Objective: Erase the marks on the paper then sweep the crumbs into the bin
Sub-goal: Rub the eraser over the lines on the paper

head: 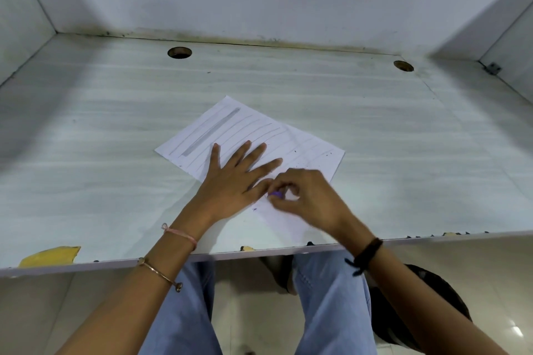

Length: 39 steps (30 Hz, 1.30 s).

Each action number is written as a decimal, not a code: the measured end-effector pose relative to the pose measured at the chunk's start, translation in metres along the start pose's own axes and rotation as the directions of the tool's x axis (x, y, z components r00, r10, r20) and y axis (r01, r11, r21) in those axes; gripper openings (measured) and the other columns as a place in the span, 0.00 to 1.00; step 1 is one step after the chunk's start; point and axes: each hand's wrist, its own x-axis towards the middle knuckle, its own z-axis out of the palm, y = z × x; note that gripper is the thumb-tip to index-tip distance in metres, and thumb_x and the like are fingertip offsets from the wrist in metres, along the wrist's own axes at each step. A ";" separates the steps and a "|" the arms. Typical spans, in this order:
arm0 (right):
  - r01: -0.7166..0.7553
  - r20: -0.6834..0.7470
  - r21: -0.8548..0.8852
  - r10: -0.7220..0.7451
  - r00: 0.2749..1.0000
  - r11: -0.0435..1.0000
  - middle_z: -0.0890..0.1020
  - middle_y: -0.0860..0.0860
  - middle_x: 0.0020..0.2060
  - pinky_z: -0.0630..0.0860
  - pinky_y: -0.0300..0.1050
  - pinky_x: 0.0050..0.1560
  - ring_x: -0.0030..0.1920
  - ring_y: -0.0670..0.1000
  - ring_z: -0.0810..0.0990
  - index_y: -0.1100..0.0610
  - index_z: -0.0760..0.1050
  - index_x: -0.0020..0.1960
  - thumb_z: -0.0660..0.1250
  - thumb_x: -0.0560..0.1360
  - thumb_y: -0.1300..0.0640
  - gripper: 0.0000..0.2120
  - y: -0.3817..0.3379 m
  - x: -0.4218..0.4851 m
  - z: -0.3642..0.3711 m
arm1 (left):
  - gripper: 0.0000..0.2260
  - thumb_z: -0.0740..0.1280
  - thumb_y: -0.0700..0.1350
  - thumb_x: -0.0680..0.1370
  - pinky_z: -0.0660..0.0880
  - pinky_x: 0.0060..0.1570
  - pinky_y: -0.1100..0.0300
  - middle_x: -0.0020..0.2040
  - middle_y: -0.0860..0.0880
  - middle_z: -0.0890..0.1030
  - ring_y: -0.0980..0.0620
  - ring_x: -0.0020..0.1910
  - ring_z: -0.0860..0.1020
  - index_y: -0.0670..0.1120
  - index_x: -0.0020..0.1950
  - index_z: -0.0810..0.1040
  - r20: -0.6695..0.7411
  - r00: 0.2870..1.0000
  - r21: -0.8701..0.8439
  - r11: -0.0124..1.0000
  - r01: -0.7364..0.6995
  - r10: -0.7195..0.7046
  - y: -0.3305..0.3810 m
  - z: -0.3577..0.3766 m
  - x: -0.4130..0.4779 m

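Head view: the left hand [233, 184] lies flat with fingers spread, pressing on the paper [305, 144]. Just beside it, the right hand [305, 196] has its fingers curled, pinching a small purple eraser [275, 194] against the sheet's near part. The paper sits askew on the pale desk [403, 138], with pencil lines and a thick grey stripe [212, 131] toward its far left. Dark crumbs [328, 154] dot its right side. A dark bin [450, 300] stands on the floor below, at the right.
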 end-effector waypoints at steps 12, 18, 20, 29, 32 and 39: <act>-0.054 -0.105 -0.023 0.051 0.993 0.998 0.80 0.45 0.34 0.65 0.33 0.40 0.35 0.39 0.74 0.56 0.81 0.39 0.72 0.68 0.60 0.01 0.017 0.005 -0.008 | 0.24 0.37 0.65 0.77 0.31 0.69 0.37 0.78 0.60 0.38 0.56 0.77 0.35 0.70 0.74 0.39 -0.002 1.000 0.002 1.000 0.003 -0.003 0.000 -0.001 0.000; -0.081 -0.199 -0.024 0.074 0.977 0.996 0.80 0.47 0.33 0.70 0.37 0.40 0.35 0.43 0.75 0.57 0.80 0.38 0.70 0.67 0.60 0.01 0.008 0.008 -0.001 | 0.24 0.36 0.66 0.77 0.32 0.69 0.36 0.78 0.60 0.39 0.56 0.77 0.36 0.70 0.74 0.41 -0.009 1.000 -0.026 1.000 0.002 -0.002 0.000 -0.001 0.000; 0.038 -0.006 0.005 -0.038 0.999 0.999 0.78 0.42 0.33 0.66 0.30 0.40 0.35 0.39 0.74 0.56 0.79 0.39 0.70 0.68 0.59 0.00 -0.009 -0.009 0.011 | 0.27 0.33 0.68 0.74 0.31 0.69 0.36 0.78 0.59 0.39 0.55 0.77 0.35 0.70 0.74 0.39 -0.006 1.000 -0.002 1.000 -0.020 0.020 0.000 0.000 0.000; -0.074 -0.184 -0.021 0.069 0.981 0.997 0.80 0.46 0.34 0.68 0.37 0.40 0.35 0.42 0.75 0.55 0.79 0.38 0.70 0.67 0.56 0.02 0.008 0.007 0.003 | 0.25 0.35 0.66 0.76 0.32 0.70 0.36 0.78 0.59 0.39 0.55 0.77 0.36 0.69 0.74 0.39 -0.018 1.000 -0.017 1.000 -0.008 0.008 0.000 -0.002 -0.001; 0.059 0.002 0.010 -0.059 0.998 0.998 0.77 0.41 0.34 0.66 0.31 0.40 0.36 0.40 0.73 0.54 0.79 0.40 0.70 0.69 0.57 0.01 -0.010 -0.007 0.015 | 0.28 0.30 0.68 0.72 0.32 0.69 0.35 0.78 0.58 0.38 0.54 0.77 0.35 0.69 0.73 0.36 -0.005 0.999 0.033 0.999 -0.035 0.035 0.000 -0.002 -0.001; -0.245 -0.307 0.113 0.268 0.913 0.963 0.80 0.51 0.34 0.66 0.26 0.32 0.29 0.36 0.73 0.62 0.80 0.40 0.71 0.70 0.63 0.02 0.052 0.021 -0.029 | 0.24 0.37 0.66 0.77 0.33 0.70 0.35 0.78 0.60 0.40 0.56 0.77 0.36 0.69 0.75 0.42 0.004 1.000 -0.041 0.999 0.007 -0.007 0.003 -0.002 0.000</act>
